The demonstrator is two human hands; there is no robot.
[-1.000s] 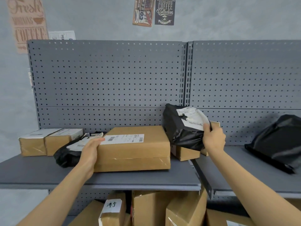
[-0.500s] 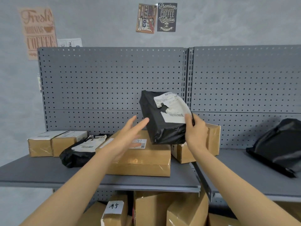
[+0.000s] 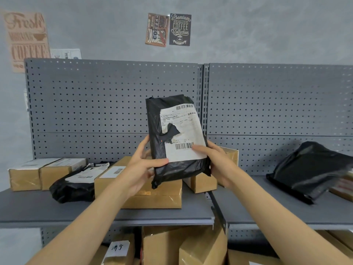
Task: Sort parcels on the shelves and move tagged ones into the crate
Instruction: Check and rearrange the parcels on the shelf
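Held upright above the shelf's (image 3: 107, 217) front edge: black poly parcel (image 3: 172, 142), wrinkled, white label torn mid-left, barcodes top and bottom. Gripped by left hand (image 3: 140, 168) and right hand (image 3: 219, 165) at lower sides. Behind, flat brown box (image 3: 149, 196).

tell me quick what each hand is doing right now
Left hand: closed on the black parcel, thumb across its lower front.
Right hand: closed on the same black parcel, thumb on its white label.

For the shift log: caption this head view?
Both hands, left hand and right hand, hold a black parcel upright, label facing camera.
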